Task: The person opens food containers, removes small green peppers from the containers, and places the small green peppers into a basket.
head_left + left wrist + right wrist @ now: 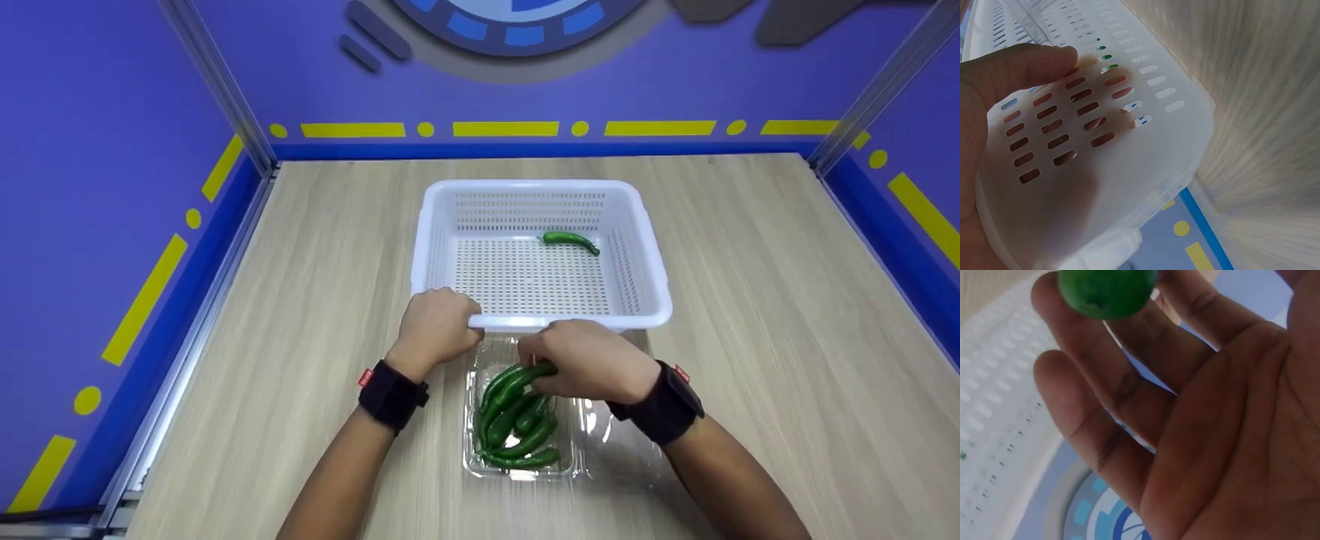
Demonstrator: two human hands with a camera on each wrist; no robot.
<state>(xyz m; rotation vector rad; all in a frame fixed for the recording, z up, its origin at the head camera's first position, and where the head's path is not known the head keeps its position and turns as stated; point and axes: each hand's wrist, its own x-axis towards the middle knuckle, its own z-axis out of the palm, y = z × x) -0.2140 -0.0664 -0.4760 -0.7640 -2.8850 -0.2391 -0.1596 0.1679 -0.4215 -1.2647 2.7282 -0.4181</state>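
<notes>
While the left hand (437, 328) curls over the near rim of the white basket (450, 196) in the head view, the right hand (589, 361) sits just beside it, over the far end of a clear plastic tray (583, 439), fingers pinched on the upper end of a green pepper (512, 379). That pepper lies on top of the other green peppers (521, 439) heaped in the tray, directly below the right hand's grip. Beyond both hands, a lone pepper (571, 239) rests on the basket floor near the far right corner, well apart from either grip. Basket and tray stand on a wooden table (750, 300), with black wristbands on both wrists

From the left wrist, the left hand (994, 112) wraps the basket (1145, 163) wall: thumb pressed on the outside, fingers showing through the slots from the inside. Specks of green show through slots past the thumb tip

From the right wrist, the right hand (1196, 427) shows its palm, fingers bent forward, and the round end of the green pepper (1107, 289) sits at the fingertips. How the thumb meets it cannot be told here. The basket (994, 410) wall lies just beyond the fingers
</notes>
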